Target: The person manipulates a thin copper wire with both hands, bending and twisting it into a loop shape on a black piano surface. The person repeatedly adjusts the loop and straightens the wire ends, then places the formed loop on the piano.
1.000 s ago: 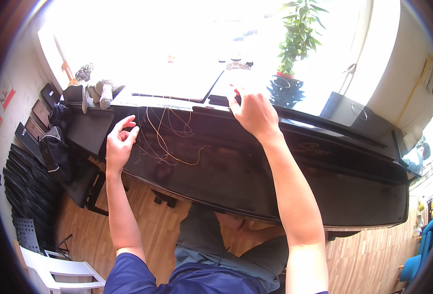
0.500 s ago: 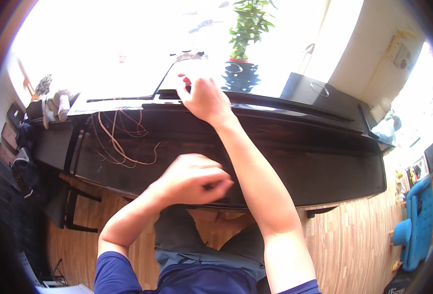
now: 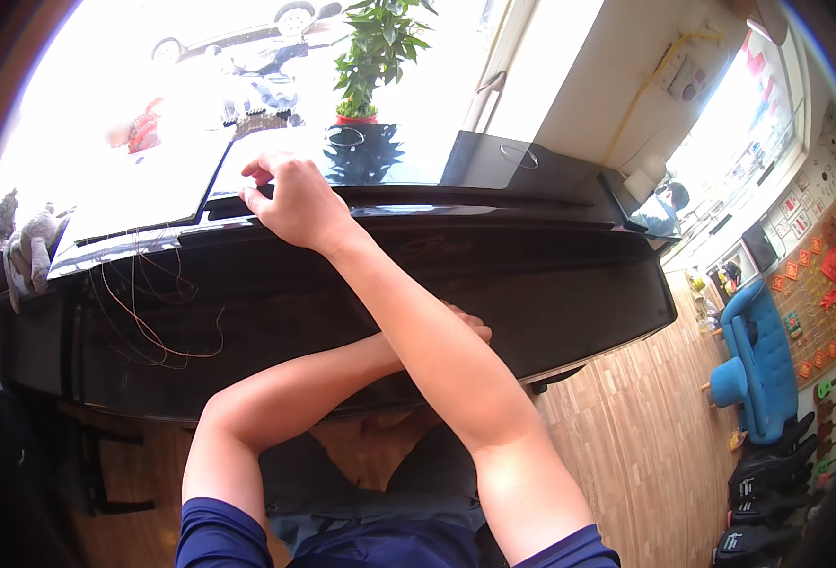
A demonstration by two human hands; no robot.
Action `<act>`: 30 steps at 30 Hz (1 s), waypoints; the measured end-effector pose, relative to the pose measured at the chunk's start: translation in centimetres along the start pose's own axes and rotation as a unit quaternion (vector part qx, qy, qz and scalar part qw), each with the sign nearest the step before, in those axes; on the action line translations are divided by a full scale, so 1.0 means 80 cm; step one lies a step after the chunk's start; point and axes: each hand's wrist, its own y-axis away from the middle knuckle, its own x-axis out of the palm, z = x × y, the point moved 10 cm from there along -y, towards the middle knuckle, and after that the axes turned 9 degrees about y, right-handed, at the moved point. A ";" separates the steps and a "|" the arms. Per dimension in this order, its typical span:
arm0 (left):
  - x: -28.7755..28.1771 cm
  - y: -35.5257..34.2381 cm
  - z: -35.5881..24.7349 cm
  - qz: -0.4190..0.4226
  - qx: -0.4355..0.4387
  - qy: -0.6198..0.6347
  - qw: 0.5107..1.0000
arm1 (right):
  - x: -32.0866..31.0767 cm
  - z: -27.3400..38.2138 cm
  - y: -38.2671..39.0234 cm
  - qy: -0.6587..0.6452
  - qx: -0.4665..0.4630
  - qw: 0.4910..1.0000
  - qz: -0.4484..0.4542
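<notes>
My right hand hangs over the rear ledge of a long glossy black piece of furniture, perhaps a piano. Its thumb and forefinger are bent and apart, and I see nothing between them. Behind the right forearm, my left hand is low over the black front panel; its few visible fingers look curled, and what they hold, if anything, is hidden. Thin brown and dark wires dangle in loops down the panel, left of my hands. A flat pale panel with a dark edge lies behind them.
A potted plant stands at the back by the bright window. Grey plush toys sit at the far left. A blue sofa is on the right, beyond wooden flooring. Black bags stand at the lower right.
My view has turned right, so the furniture appears further left. My left hand has moved rightward under the right forearm. My right hand stays over the rear ledge.
</notes>
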 end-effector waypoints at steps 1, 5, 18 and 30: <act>0.011 0.010 0.044 -0.044 0.007 0.120 0.992 | 0.001 0.001 -0.003 -0.035 0.009 0.999 0.014; -0.067 0.036 -0.050 -0.217 0.117 0.101 0.964 | -0.012 -0.047 -0.009 -0.171 0.074 0.981 0.045; -0.050 0.023 -0.019 -0.181 0.074 -0.098 0.976 | -0.328 -0.229 0.091 0.530 0.278 0.789 -0.139; -0.093 0.031 0.004 -0.279 0.029 0.006 0.960 | -0.265 -0.136 0.116 0.092 0.167 0.962 -0.195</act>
